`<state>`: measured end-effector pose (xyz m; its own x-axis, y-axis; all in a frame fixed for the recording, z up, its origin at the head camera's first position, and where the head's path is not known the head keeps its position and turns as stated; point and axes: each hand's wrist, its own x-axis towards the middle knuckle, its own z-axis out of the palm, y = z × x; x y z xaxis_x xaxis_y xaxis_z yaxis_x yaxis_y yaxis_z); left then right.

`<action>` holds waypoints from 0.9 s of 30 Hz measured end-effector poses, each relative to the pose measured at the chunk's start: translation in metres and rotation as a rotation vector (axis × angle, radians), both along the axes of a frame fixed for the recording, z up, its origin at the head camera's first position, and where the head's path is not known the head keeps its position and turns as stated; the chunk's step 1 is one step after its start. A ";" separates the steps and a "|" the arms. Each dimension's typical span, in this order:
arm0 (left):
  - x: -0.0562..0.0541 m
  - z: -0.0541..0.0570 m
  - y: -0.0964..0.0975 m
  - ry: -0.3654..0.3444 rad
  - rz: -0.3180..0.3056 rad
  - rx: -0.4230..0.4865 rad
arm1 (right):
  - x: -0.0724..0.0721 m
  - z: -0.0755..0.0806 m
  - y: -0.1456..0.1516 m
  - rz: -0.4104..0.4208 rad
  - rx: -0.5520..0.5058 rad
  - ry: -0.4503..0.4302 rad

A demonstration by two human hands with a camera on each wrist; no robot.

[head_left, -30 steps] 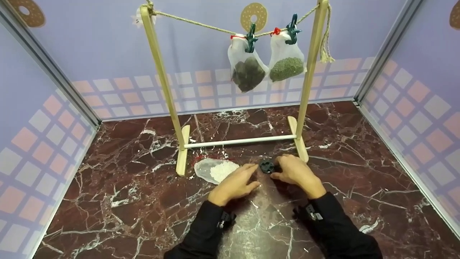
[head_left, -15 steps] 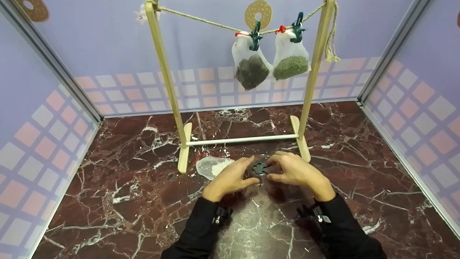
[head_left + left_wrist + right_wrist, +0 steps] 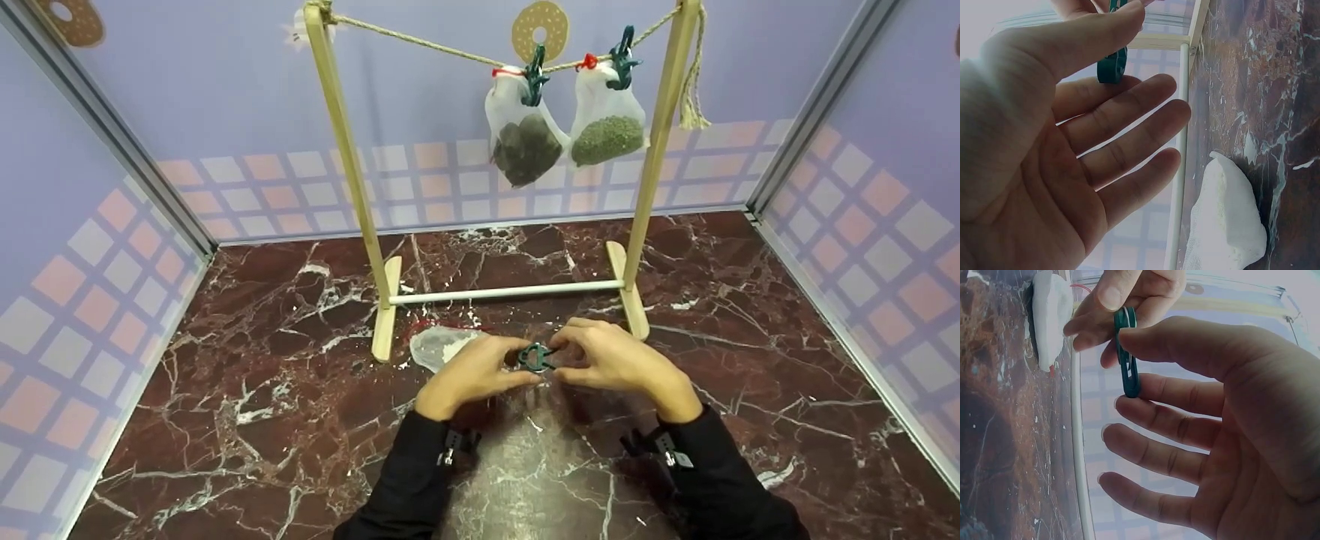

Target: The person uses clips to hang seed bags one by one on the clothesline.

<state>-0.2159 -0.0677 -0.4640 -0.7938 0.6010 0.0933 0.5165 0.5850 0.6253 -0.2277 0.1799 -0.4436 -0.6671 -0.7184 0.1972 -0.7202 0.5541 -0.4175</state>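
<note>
A dark green plastic clip (image 3: 535, 358) is held above the table between the two hands. My right hand (image 3: 619, 367) pinches its handle end between thumb and index finger, the other fingers spread loosely in the right wrist view. From the other side, my left hand (image 3: 476, 373) has thumb and index finger at the clip's opposite end, its remaining fingers extended in the left wrist view. Beside the left hand lies a white mesh bag (image 3: 431, 347) of white grains with a red drawstring, partly hidden by that hand in the head view.
Behind the hands stands a wooden rack (image 3: 349, 165) with a white crossbar (image 3: 506, 292). From its rope (image 3: 420, 43) hang a mesh bag of dark pieces (image 3: 527, 150) and another of green grains (image 3: 609, 139), both held by green clips. White crumbs dot the tabletop (image 3: 262, 420).
The right hand has carried the clip slightly left, off the table. The left hand's thumb and index finger have closed in on the clip's other end. The view shifted slightly.
</note>
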 end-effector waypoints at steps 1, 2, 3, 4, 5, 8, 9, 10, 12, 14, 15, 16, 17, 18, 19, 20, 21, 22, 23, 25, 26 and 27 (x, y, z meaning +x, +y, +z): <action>0.000 0.000 0.000 -0.007 0.002 0.003 | 0.000 0.000 0.000 0.000 0.002 0.001; 0.000 0.000 0.000 -0.009 0.003 0.006 | 0.000 0.000 0.000 0.001 0.004 0.003; 0.000 0.000 0.000 -0.010 0.005 0.009 | 0.000 0.000 0.000 0.002 0.006 0.005; 0.000 0.000 0.000 -0.013 0.006 0.014 | 0.001 -0.001 -0.001 0.005 0.009 0.008; 0.000 -0.001 -0.001 -0.010 0.007 0.014 | 0.001 -0.001 -0.001 0.007 0.009 0.009; 0.000 -0.002 -0.001 0.004 0.009 0.010 | 0.001 -0.001 -0.001 0.016 0.009 0.009; 0.000 -0.001 -0.001 0.009 0.009 0.007 | 0.001 -0.001 -0.001 0.018 0.008 0.009; 0.000 -0.001 -0.001 0.012 0.009 0.004 | 0.001 -0.001 -0.001 0.020 0.007 0.009; 0.000 0.000 -0.001 0.010 0.008 0.003 | 0.000 -0.001 -0.001 0.022 0.004 0.008; 0.000 0.001 -0.001 0.006 0.008 0.005 | 0.000 -0.001 -0.001 0.025 0.002 0.009; 0.000 0.001 -0.002 0.003 0.006 0.009 | 0.000 -0.001 -0.001 0.026 0.002 0.012; 0.000 0.002 -0.002 -0.002 0.004 0.013 | 0.000 0.000 -0.001 0.026 0.002 0.014; 0.000 0.002 -0.002 -0.002 0.004 0.015 | 0.000 -0.001 -0.001 0.028 0.002 0.018; 0.000 0.002 -0.002 0.001 0.003 0.019 | -0.001 -0.001 -0.001 0.030 -0.001 0.019; 0.000 0.002 -0.003 0.006 0.002 0.020 | -0.001 -0.001 -0.001 0.031 -0.004 0.021; 0.000 0.002 -0.003 0.010 0.001 0.023 | -0.001 -0.001 -0.001 0.032 -0.008 0.021; 0.000 0.002 -0.003 0.014 0.001 0.025 | -0.001 -0.001 -0.001 0.034 -0.014 0.017; 0.000 0.002 -0.003 0.018 0.002 0.028 | -0.001 -0.001 -0.001 0.037 -0.021 0.012; 0.000 0.002 -0.004 0.022 0.003 0.029 | -0.001 -0.001 -0.001 0.039 -0.026 0.008; 0.000 0.002 -0.004 0.027 0.002 0.034 | -0.001 -0.001 0.000 0.043 -0.034 0.002; -0.001 0.002 -0.004 0.027 0.000 0.039 | -0.001 -0.001 0.000 0.045 -0.038 -0.001; -0.001 0.002 -0.004 0.027 0.000 0.044 | -0.001 0.000 0.000 0.049 -0.044 -0.003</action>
<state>-0.2169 -0.0720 -0.4622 -0.7906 0.5959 0.1412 0.5336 0.5573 0.6361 -0.2285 0.1799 -0.4440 -0.6323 -0.7407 0.2271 -0.7444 0.4997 -0.4430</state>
